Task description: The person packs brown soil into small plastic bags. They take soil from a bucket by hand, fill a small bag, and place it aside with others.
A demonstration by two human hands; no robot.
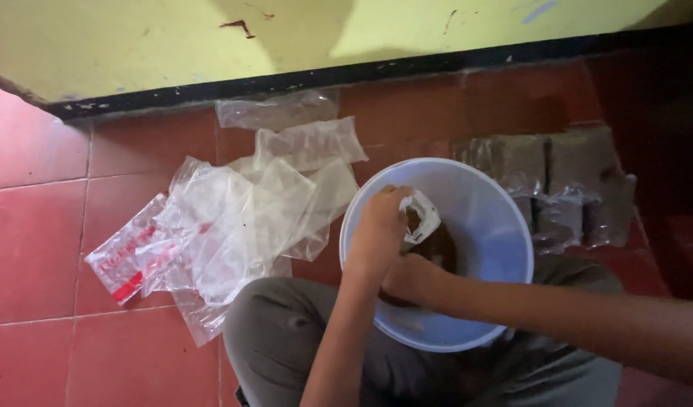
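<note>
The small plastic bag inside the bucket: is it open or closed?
Open: the left hand holds up the small plastic bag by its mouth, brown material showing inside.

Empty clear bags [241, 218] on red tiles [38, 249]; filled packets [565, 188] by wall.

I see a red tiled floor [38, 249] carrying a loose heap of clear plastic bags [241, 211] on the left. A white bucket [505, 226] stands beside them, with filled brown packets [565, 181] just behind it.
</note>
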